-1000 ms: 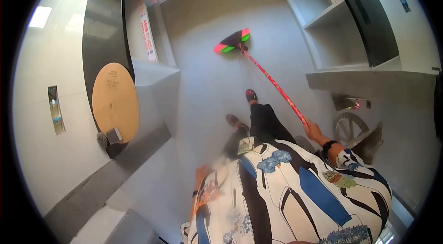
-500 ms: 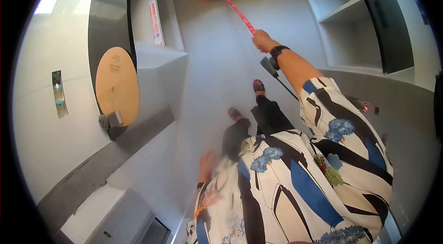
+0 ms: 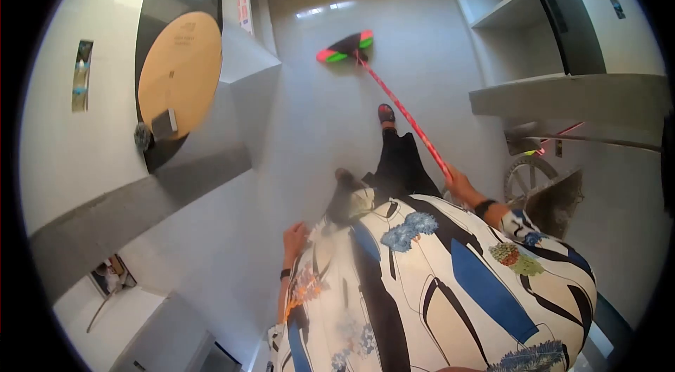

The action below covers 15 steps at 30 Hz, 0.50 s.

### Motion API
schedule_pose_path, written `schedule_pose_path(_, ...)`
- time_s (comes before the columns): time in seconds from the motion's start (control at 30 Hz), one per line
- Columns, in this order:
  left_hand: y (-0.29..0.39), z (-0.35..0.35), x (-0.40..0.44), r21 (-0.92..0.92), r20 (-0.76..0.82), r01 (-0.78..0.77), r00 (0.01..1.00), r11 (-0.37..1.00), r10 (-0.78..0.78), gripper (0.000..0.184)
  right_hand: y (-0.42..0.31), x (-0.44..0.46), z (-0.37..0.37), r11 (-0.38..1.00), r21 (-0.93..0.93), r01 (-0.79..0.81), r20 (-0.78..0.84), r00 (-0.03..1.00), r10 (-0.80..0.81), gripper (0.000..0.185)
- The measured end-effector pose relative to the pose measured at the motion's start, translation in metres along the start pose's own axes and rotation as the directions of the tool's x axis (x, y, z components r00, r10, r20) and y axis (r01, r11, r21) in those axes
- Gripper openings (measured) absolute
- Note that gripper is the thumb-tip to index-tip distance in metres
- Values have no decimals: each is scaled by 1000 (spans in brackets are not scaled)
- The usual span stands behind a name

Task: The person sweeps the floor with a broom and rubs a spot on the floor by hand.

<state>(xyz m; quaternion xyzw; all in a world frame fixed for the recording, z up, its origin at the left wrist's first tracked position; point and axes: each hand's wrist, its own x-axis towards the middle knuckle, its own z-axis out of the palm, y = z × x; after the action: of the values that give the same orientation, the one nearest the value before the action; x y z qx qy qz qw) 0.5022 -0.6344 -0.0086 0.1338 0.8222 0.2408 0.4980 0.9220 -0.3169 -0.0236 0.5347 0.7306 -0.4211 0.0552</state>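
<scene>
A broom with a red patterned handle (image 3: 403, 112) slants across the grey floor. Its black, pink and green head (image 3: 346, 47) rests on the floor ahead of my feet. My right hand (image 3: 461, 186), with a black band at the wrist, is wrapped round the upper part of the handle. At my left side hangs my left hand (image 3: 296, 237), its fingers curled in beside the patterned shirt; whether anything is inside them is too small to tell.
An oval tan board (image 3: 181, 66) leans on a dark panel at the left. Open shelves (image 3: 517, 41) stand at the right, with a wheel (image 3: 529, 176) and a dustpan-like piece (image 3: 555, 204) below them. A grey ledge (image 3: 140, 196) runs along the left.
The broom head swung away from me, then came back nearer. My right hand reached forward and has drawn back towards my body. My left foot and the view have shifted.
</scene>
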Motion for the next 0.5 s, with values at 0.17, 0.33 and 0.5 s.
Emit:
schedule_pose_path(0.17, -238, 0, 52, 129, 60, -189, 981, 973, 183, 31, 2, -112, 31, 993, -6, -116, 14, 993, 116, 42)
schedule_pose_path(0.33, -230, -7, 35, 37, 33, -113, 993, 993, 112, 30, 60, -87, 59, 992, 7, -127, 46, 991, 126, 41)
schedule_pose_path(0.5, -135, -9, 1, -133, 7, 86, 996, 987, -86, 27, -18, 3, 37, 983, -146, 110, -14, 993, -113, 39)
